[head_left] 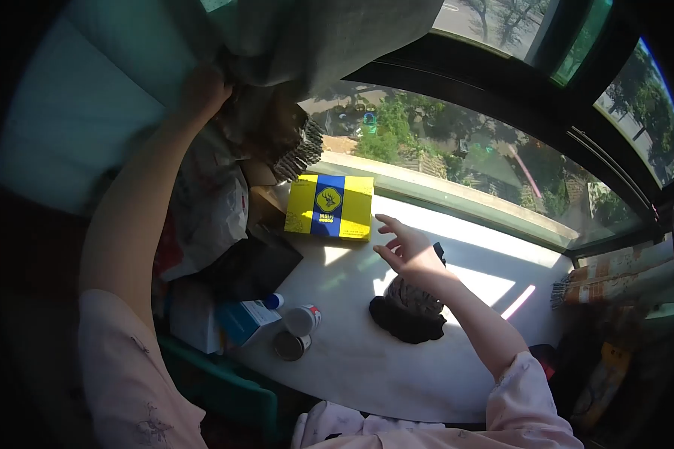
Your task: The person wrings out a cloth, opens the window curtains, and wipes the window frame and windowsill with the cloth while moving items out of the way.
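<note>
My left hand (207, 91) is raised at the upper left, its fingers closed at the edge of a grey curtain (307, 45); shadow partly hides the fingertips. My right hand (410, 251) hovers over the white windowsill (344, 374), fingers apart with nothing in them. Just left of its fingertips lies a yellow box with a blue band (299, 206). Below the right hand is a crumpled black and grey cloth item (404, 318), partly covered by the hand and forearm.
At the lower left stand two small round containers, one white (302, 320) and one dark-lidded (292, 346), beside a blue box (246, 322). Bags (210, 209) and a dark fringed cloth (296, 146) pile up by the curtain. A dark-framed window (472, 157) borders the sill; patterned fabric (614, 277) hangs right.
</note>
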Action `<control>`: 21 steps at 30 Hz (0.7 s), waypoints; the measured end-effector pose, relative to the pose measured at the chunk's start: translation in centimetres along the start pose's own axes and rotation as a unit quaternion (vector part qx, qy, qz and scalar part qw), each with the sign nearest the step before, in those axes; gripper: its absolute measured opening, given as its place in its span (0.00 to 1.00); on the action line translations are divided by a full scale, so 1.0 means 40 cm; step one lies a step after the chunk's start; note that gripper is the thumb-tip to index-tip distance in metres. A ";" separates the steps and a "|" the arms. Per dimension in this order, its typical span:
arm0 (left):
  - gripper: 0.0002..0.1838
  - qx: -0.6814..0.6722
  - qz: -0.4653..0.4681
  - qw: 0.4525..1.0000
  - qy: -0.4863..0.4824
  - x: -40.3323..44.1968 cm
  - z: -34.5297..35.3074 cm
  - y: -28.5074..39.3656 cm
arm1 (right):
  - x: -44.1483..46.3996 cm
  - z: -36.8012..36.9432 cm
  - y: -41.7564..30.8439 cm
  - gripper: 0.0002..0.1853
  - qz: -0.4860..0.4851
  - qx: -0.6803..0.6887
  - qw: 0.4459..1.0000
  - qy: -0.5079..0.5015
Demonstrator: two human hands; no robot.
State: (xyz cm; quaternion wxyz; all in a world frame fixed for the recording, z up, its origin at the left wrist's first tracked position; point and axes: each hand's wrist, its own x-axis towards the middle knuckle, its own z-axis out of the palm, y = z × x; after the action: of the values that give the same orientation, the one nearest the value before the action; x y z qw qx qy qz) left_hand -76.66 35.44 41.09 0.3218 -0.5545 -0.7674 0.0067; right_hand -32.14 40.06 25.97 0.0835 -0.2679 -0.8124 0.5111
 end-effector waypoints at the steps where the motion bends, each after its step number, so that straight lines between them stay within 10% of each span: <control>1: 0.14 0.027 -0.034 0.999 0.026 -0.020 0.003 -0.021 | 0.062 -0.008 -0.060 0.34 -0.069 0.021 0.997 0.035; 4: 0.18 -0.088 -0.207 0.972 0.066 -0.047 -0.024 -0.039 | 0.217 0.005 -0.247 0.39 -0.215 0.082 0.962 0.148; 7: 0.24 -0.059 -0.173 0.979 0.090 -0.063 0.098 -0.035 | 0.274 0.012 -0.430 0.45 -0.363 0.057 0.899 0.238; 10: 0.36 -0.027 -0.144 0.985 -0.085 -0.135 0.127 0.031 | 0.329 0.024 -0.549 0.52 -0.308 0.095 0.933 0.160; 12: 0.38 -0.083 -0.122 0.986 0.076 -0.191 0.158 0.075 | 0.403 0.045 -0.563 0.45 -0.189 0.113 0.973 0.064; 16: 0.43 -0.212 -0.096 0.969 -0.084 -0.214 0.135 0.012 | 0.539 0.115 -0.480 0.44 -0.169 -0.174 0.969 0.053; 18: 0.44 -0.430 -0.173 0.885 -0.040 -0.205 0.123 -0.046 | 0.581 0.152 -0.460 0.38 -0.190 -0.238 0.952 -0.015; 21: 0.43 -0.586 -0.249 0.771 0.016 -0.202 0.128 -0.065 | 0.622 0.218 -0.390 0.41 0.024 -0.085 0.986 -0.144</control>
State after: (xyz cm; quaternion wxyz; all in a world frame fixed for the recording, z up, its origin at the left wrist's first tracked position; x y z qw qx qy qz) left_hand -80.01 29.29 34.06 -0.0624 -0.4253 -0.7287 -0.5332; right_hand -62.13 40.94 32.13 -0.0694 -0.2172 -0.8497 0.4755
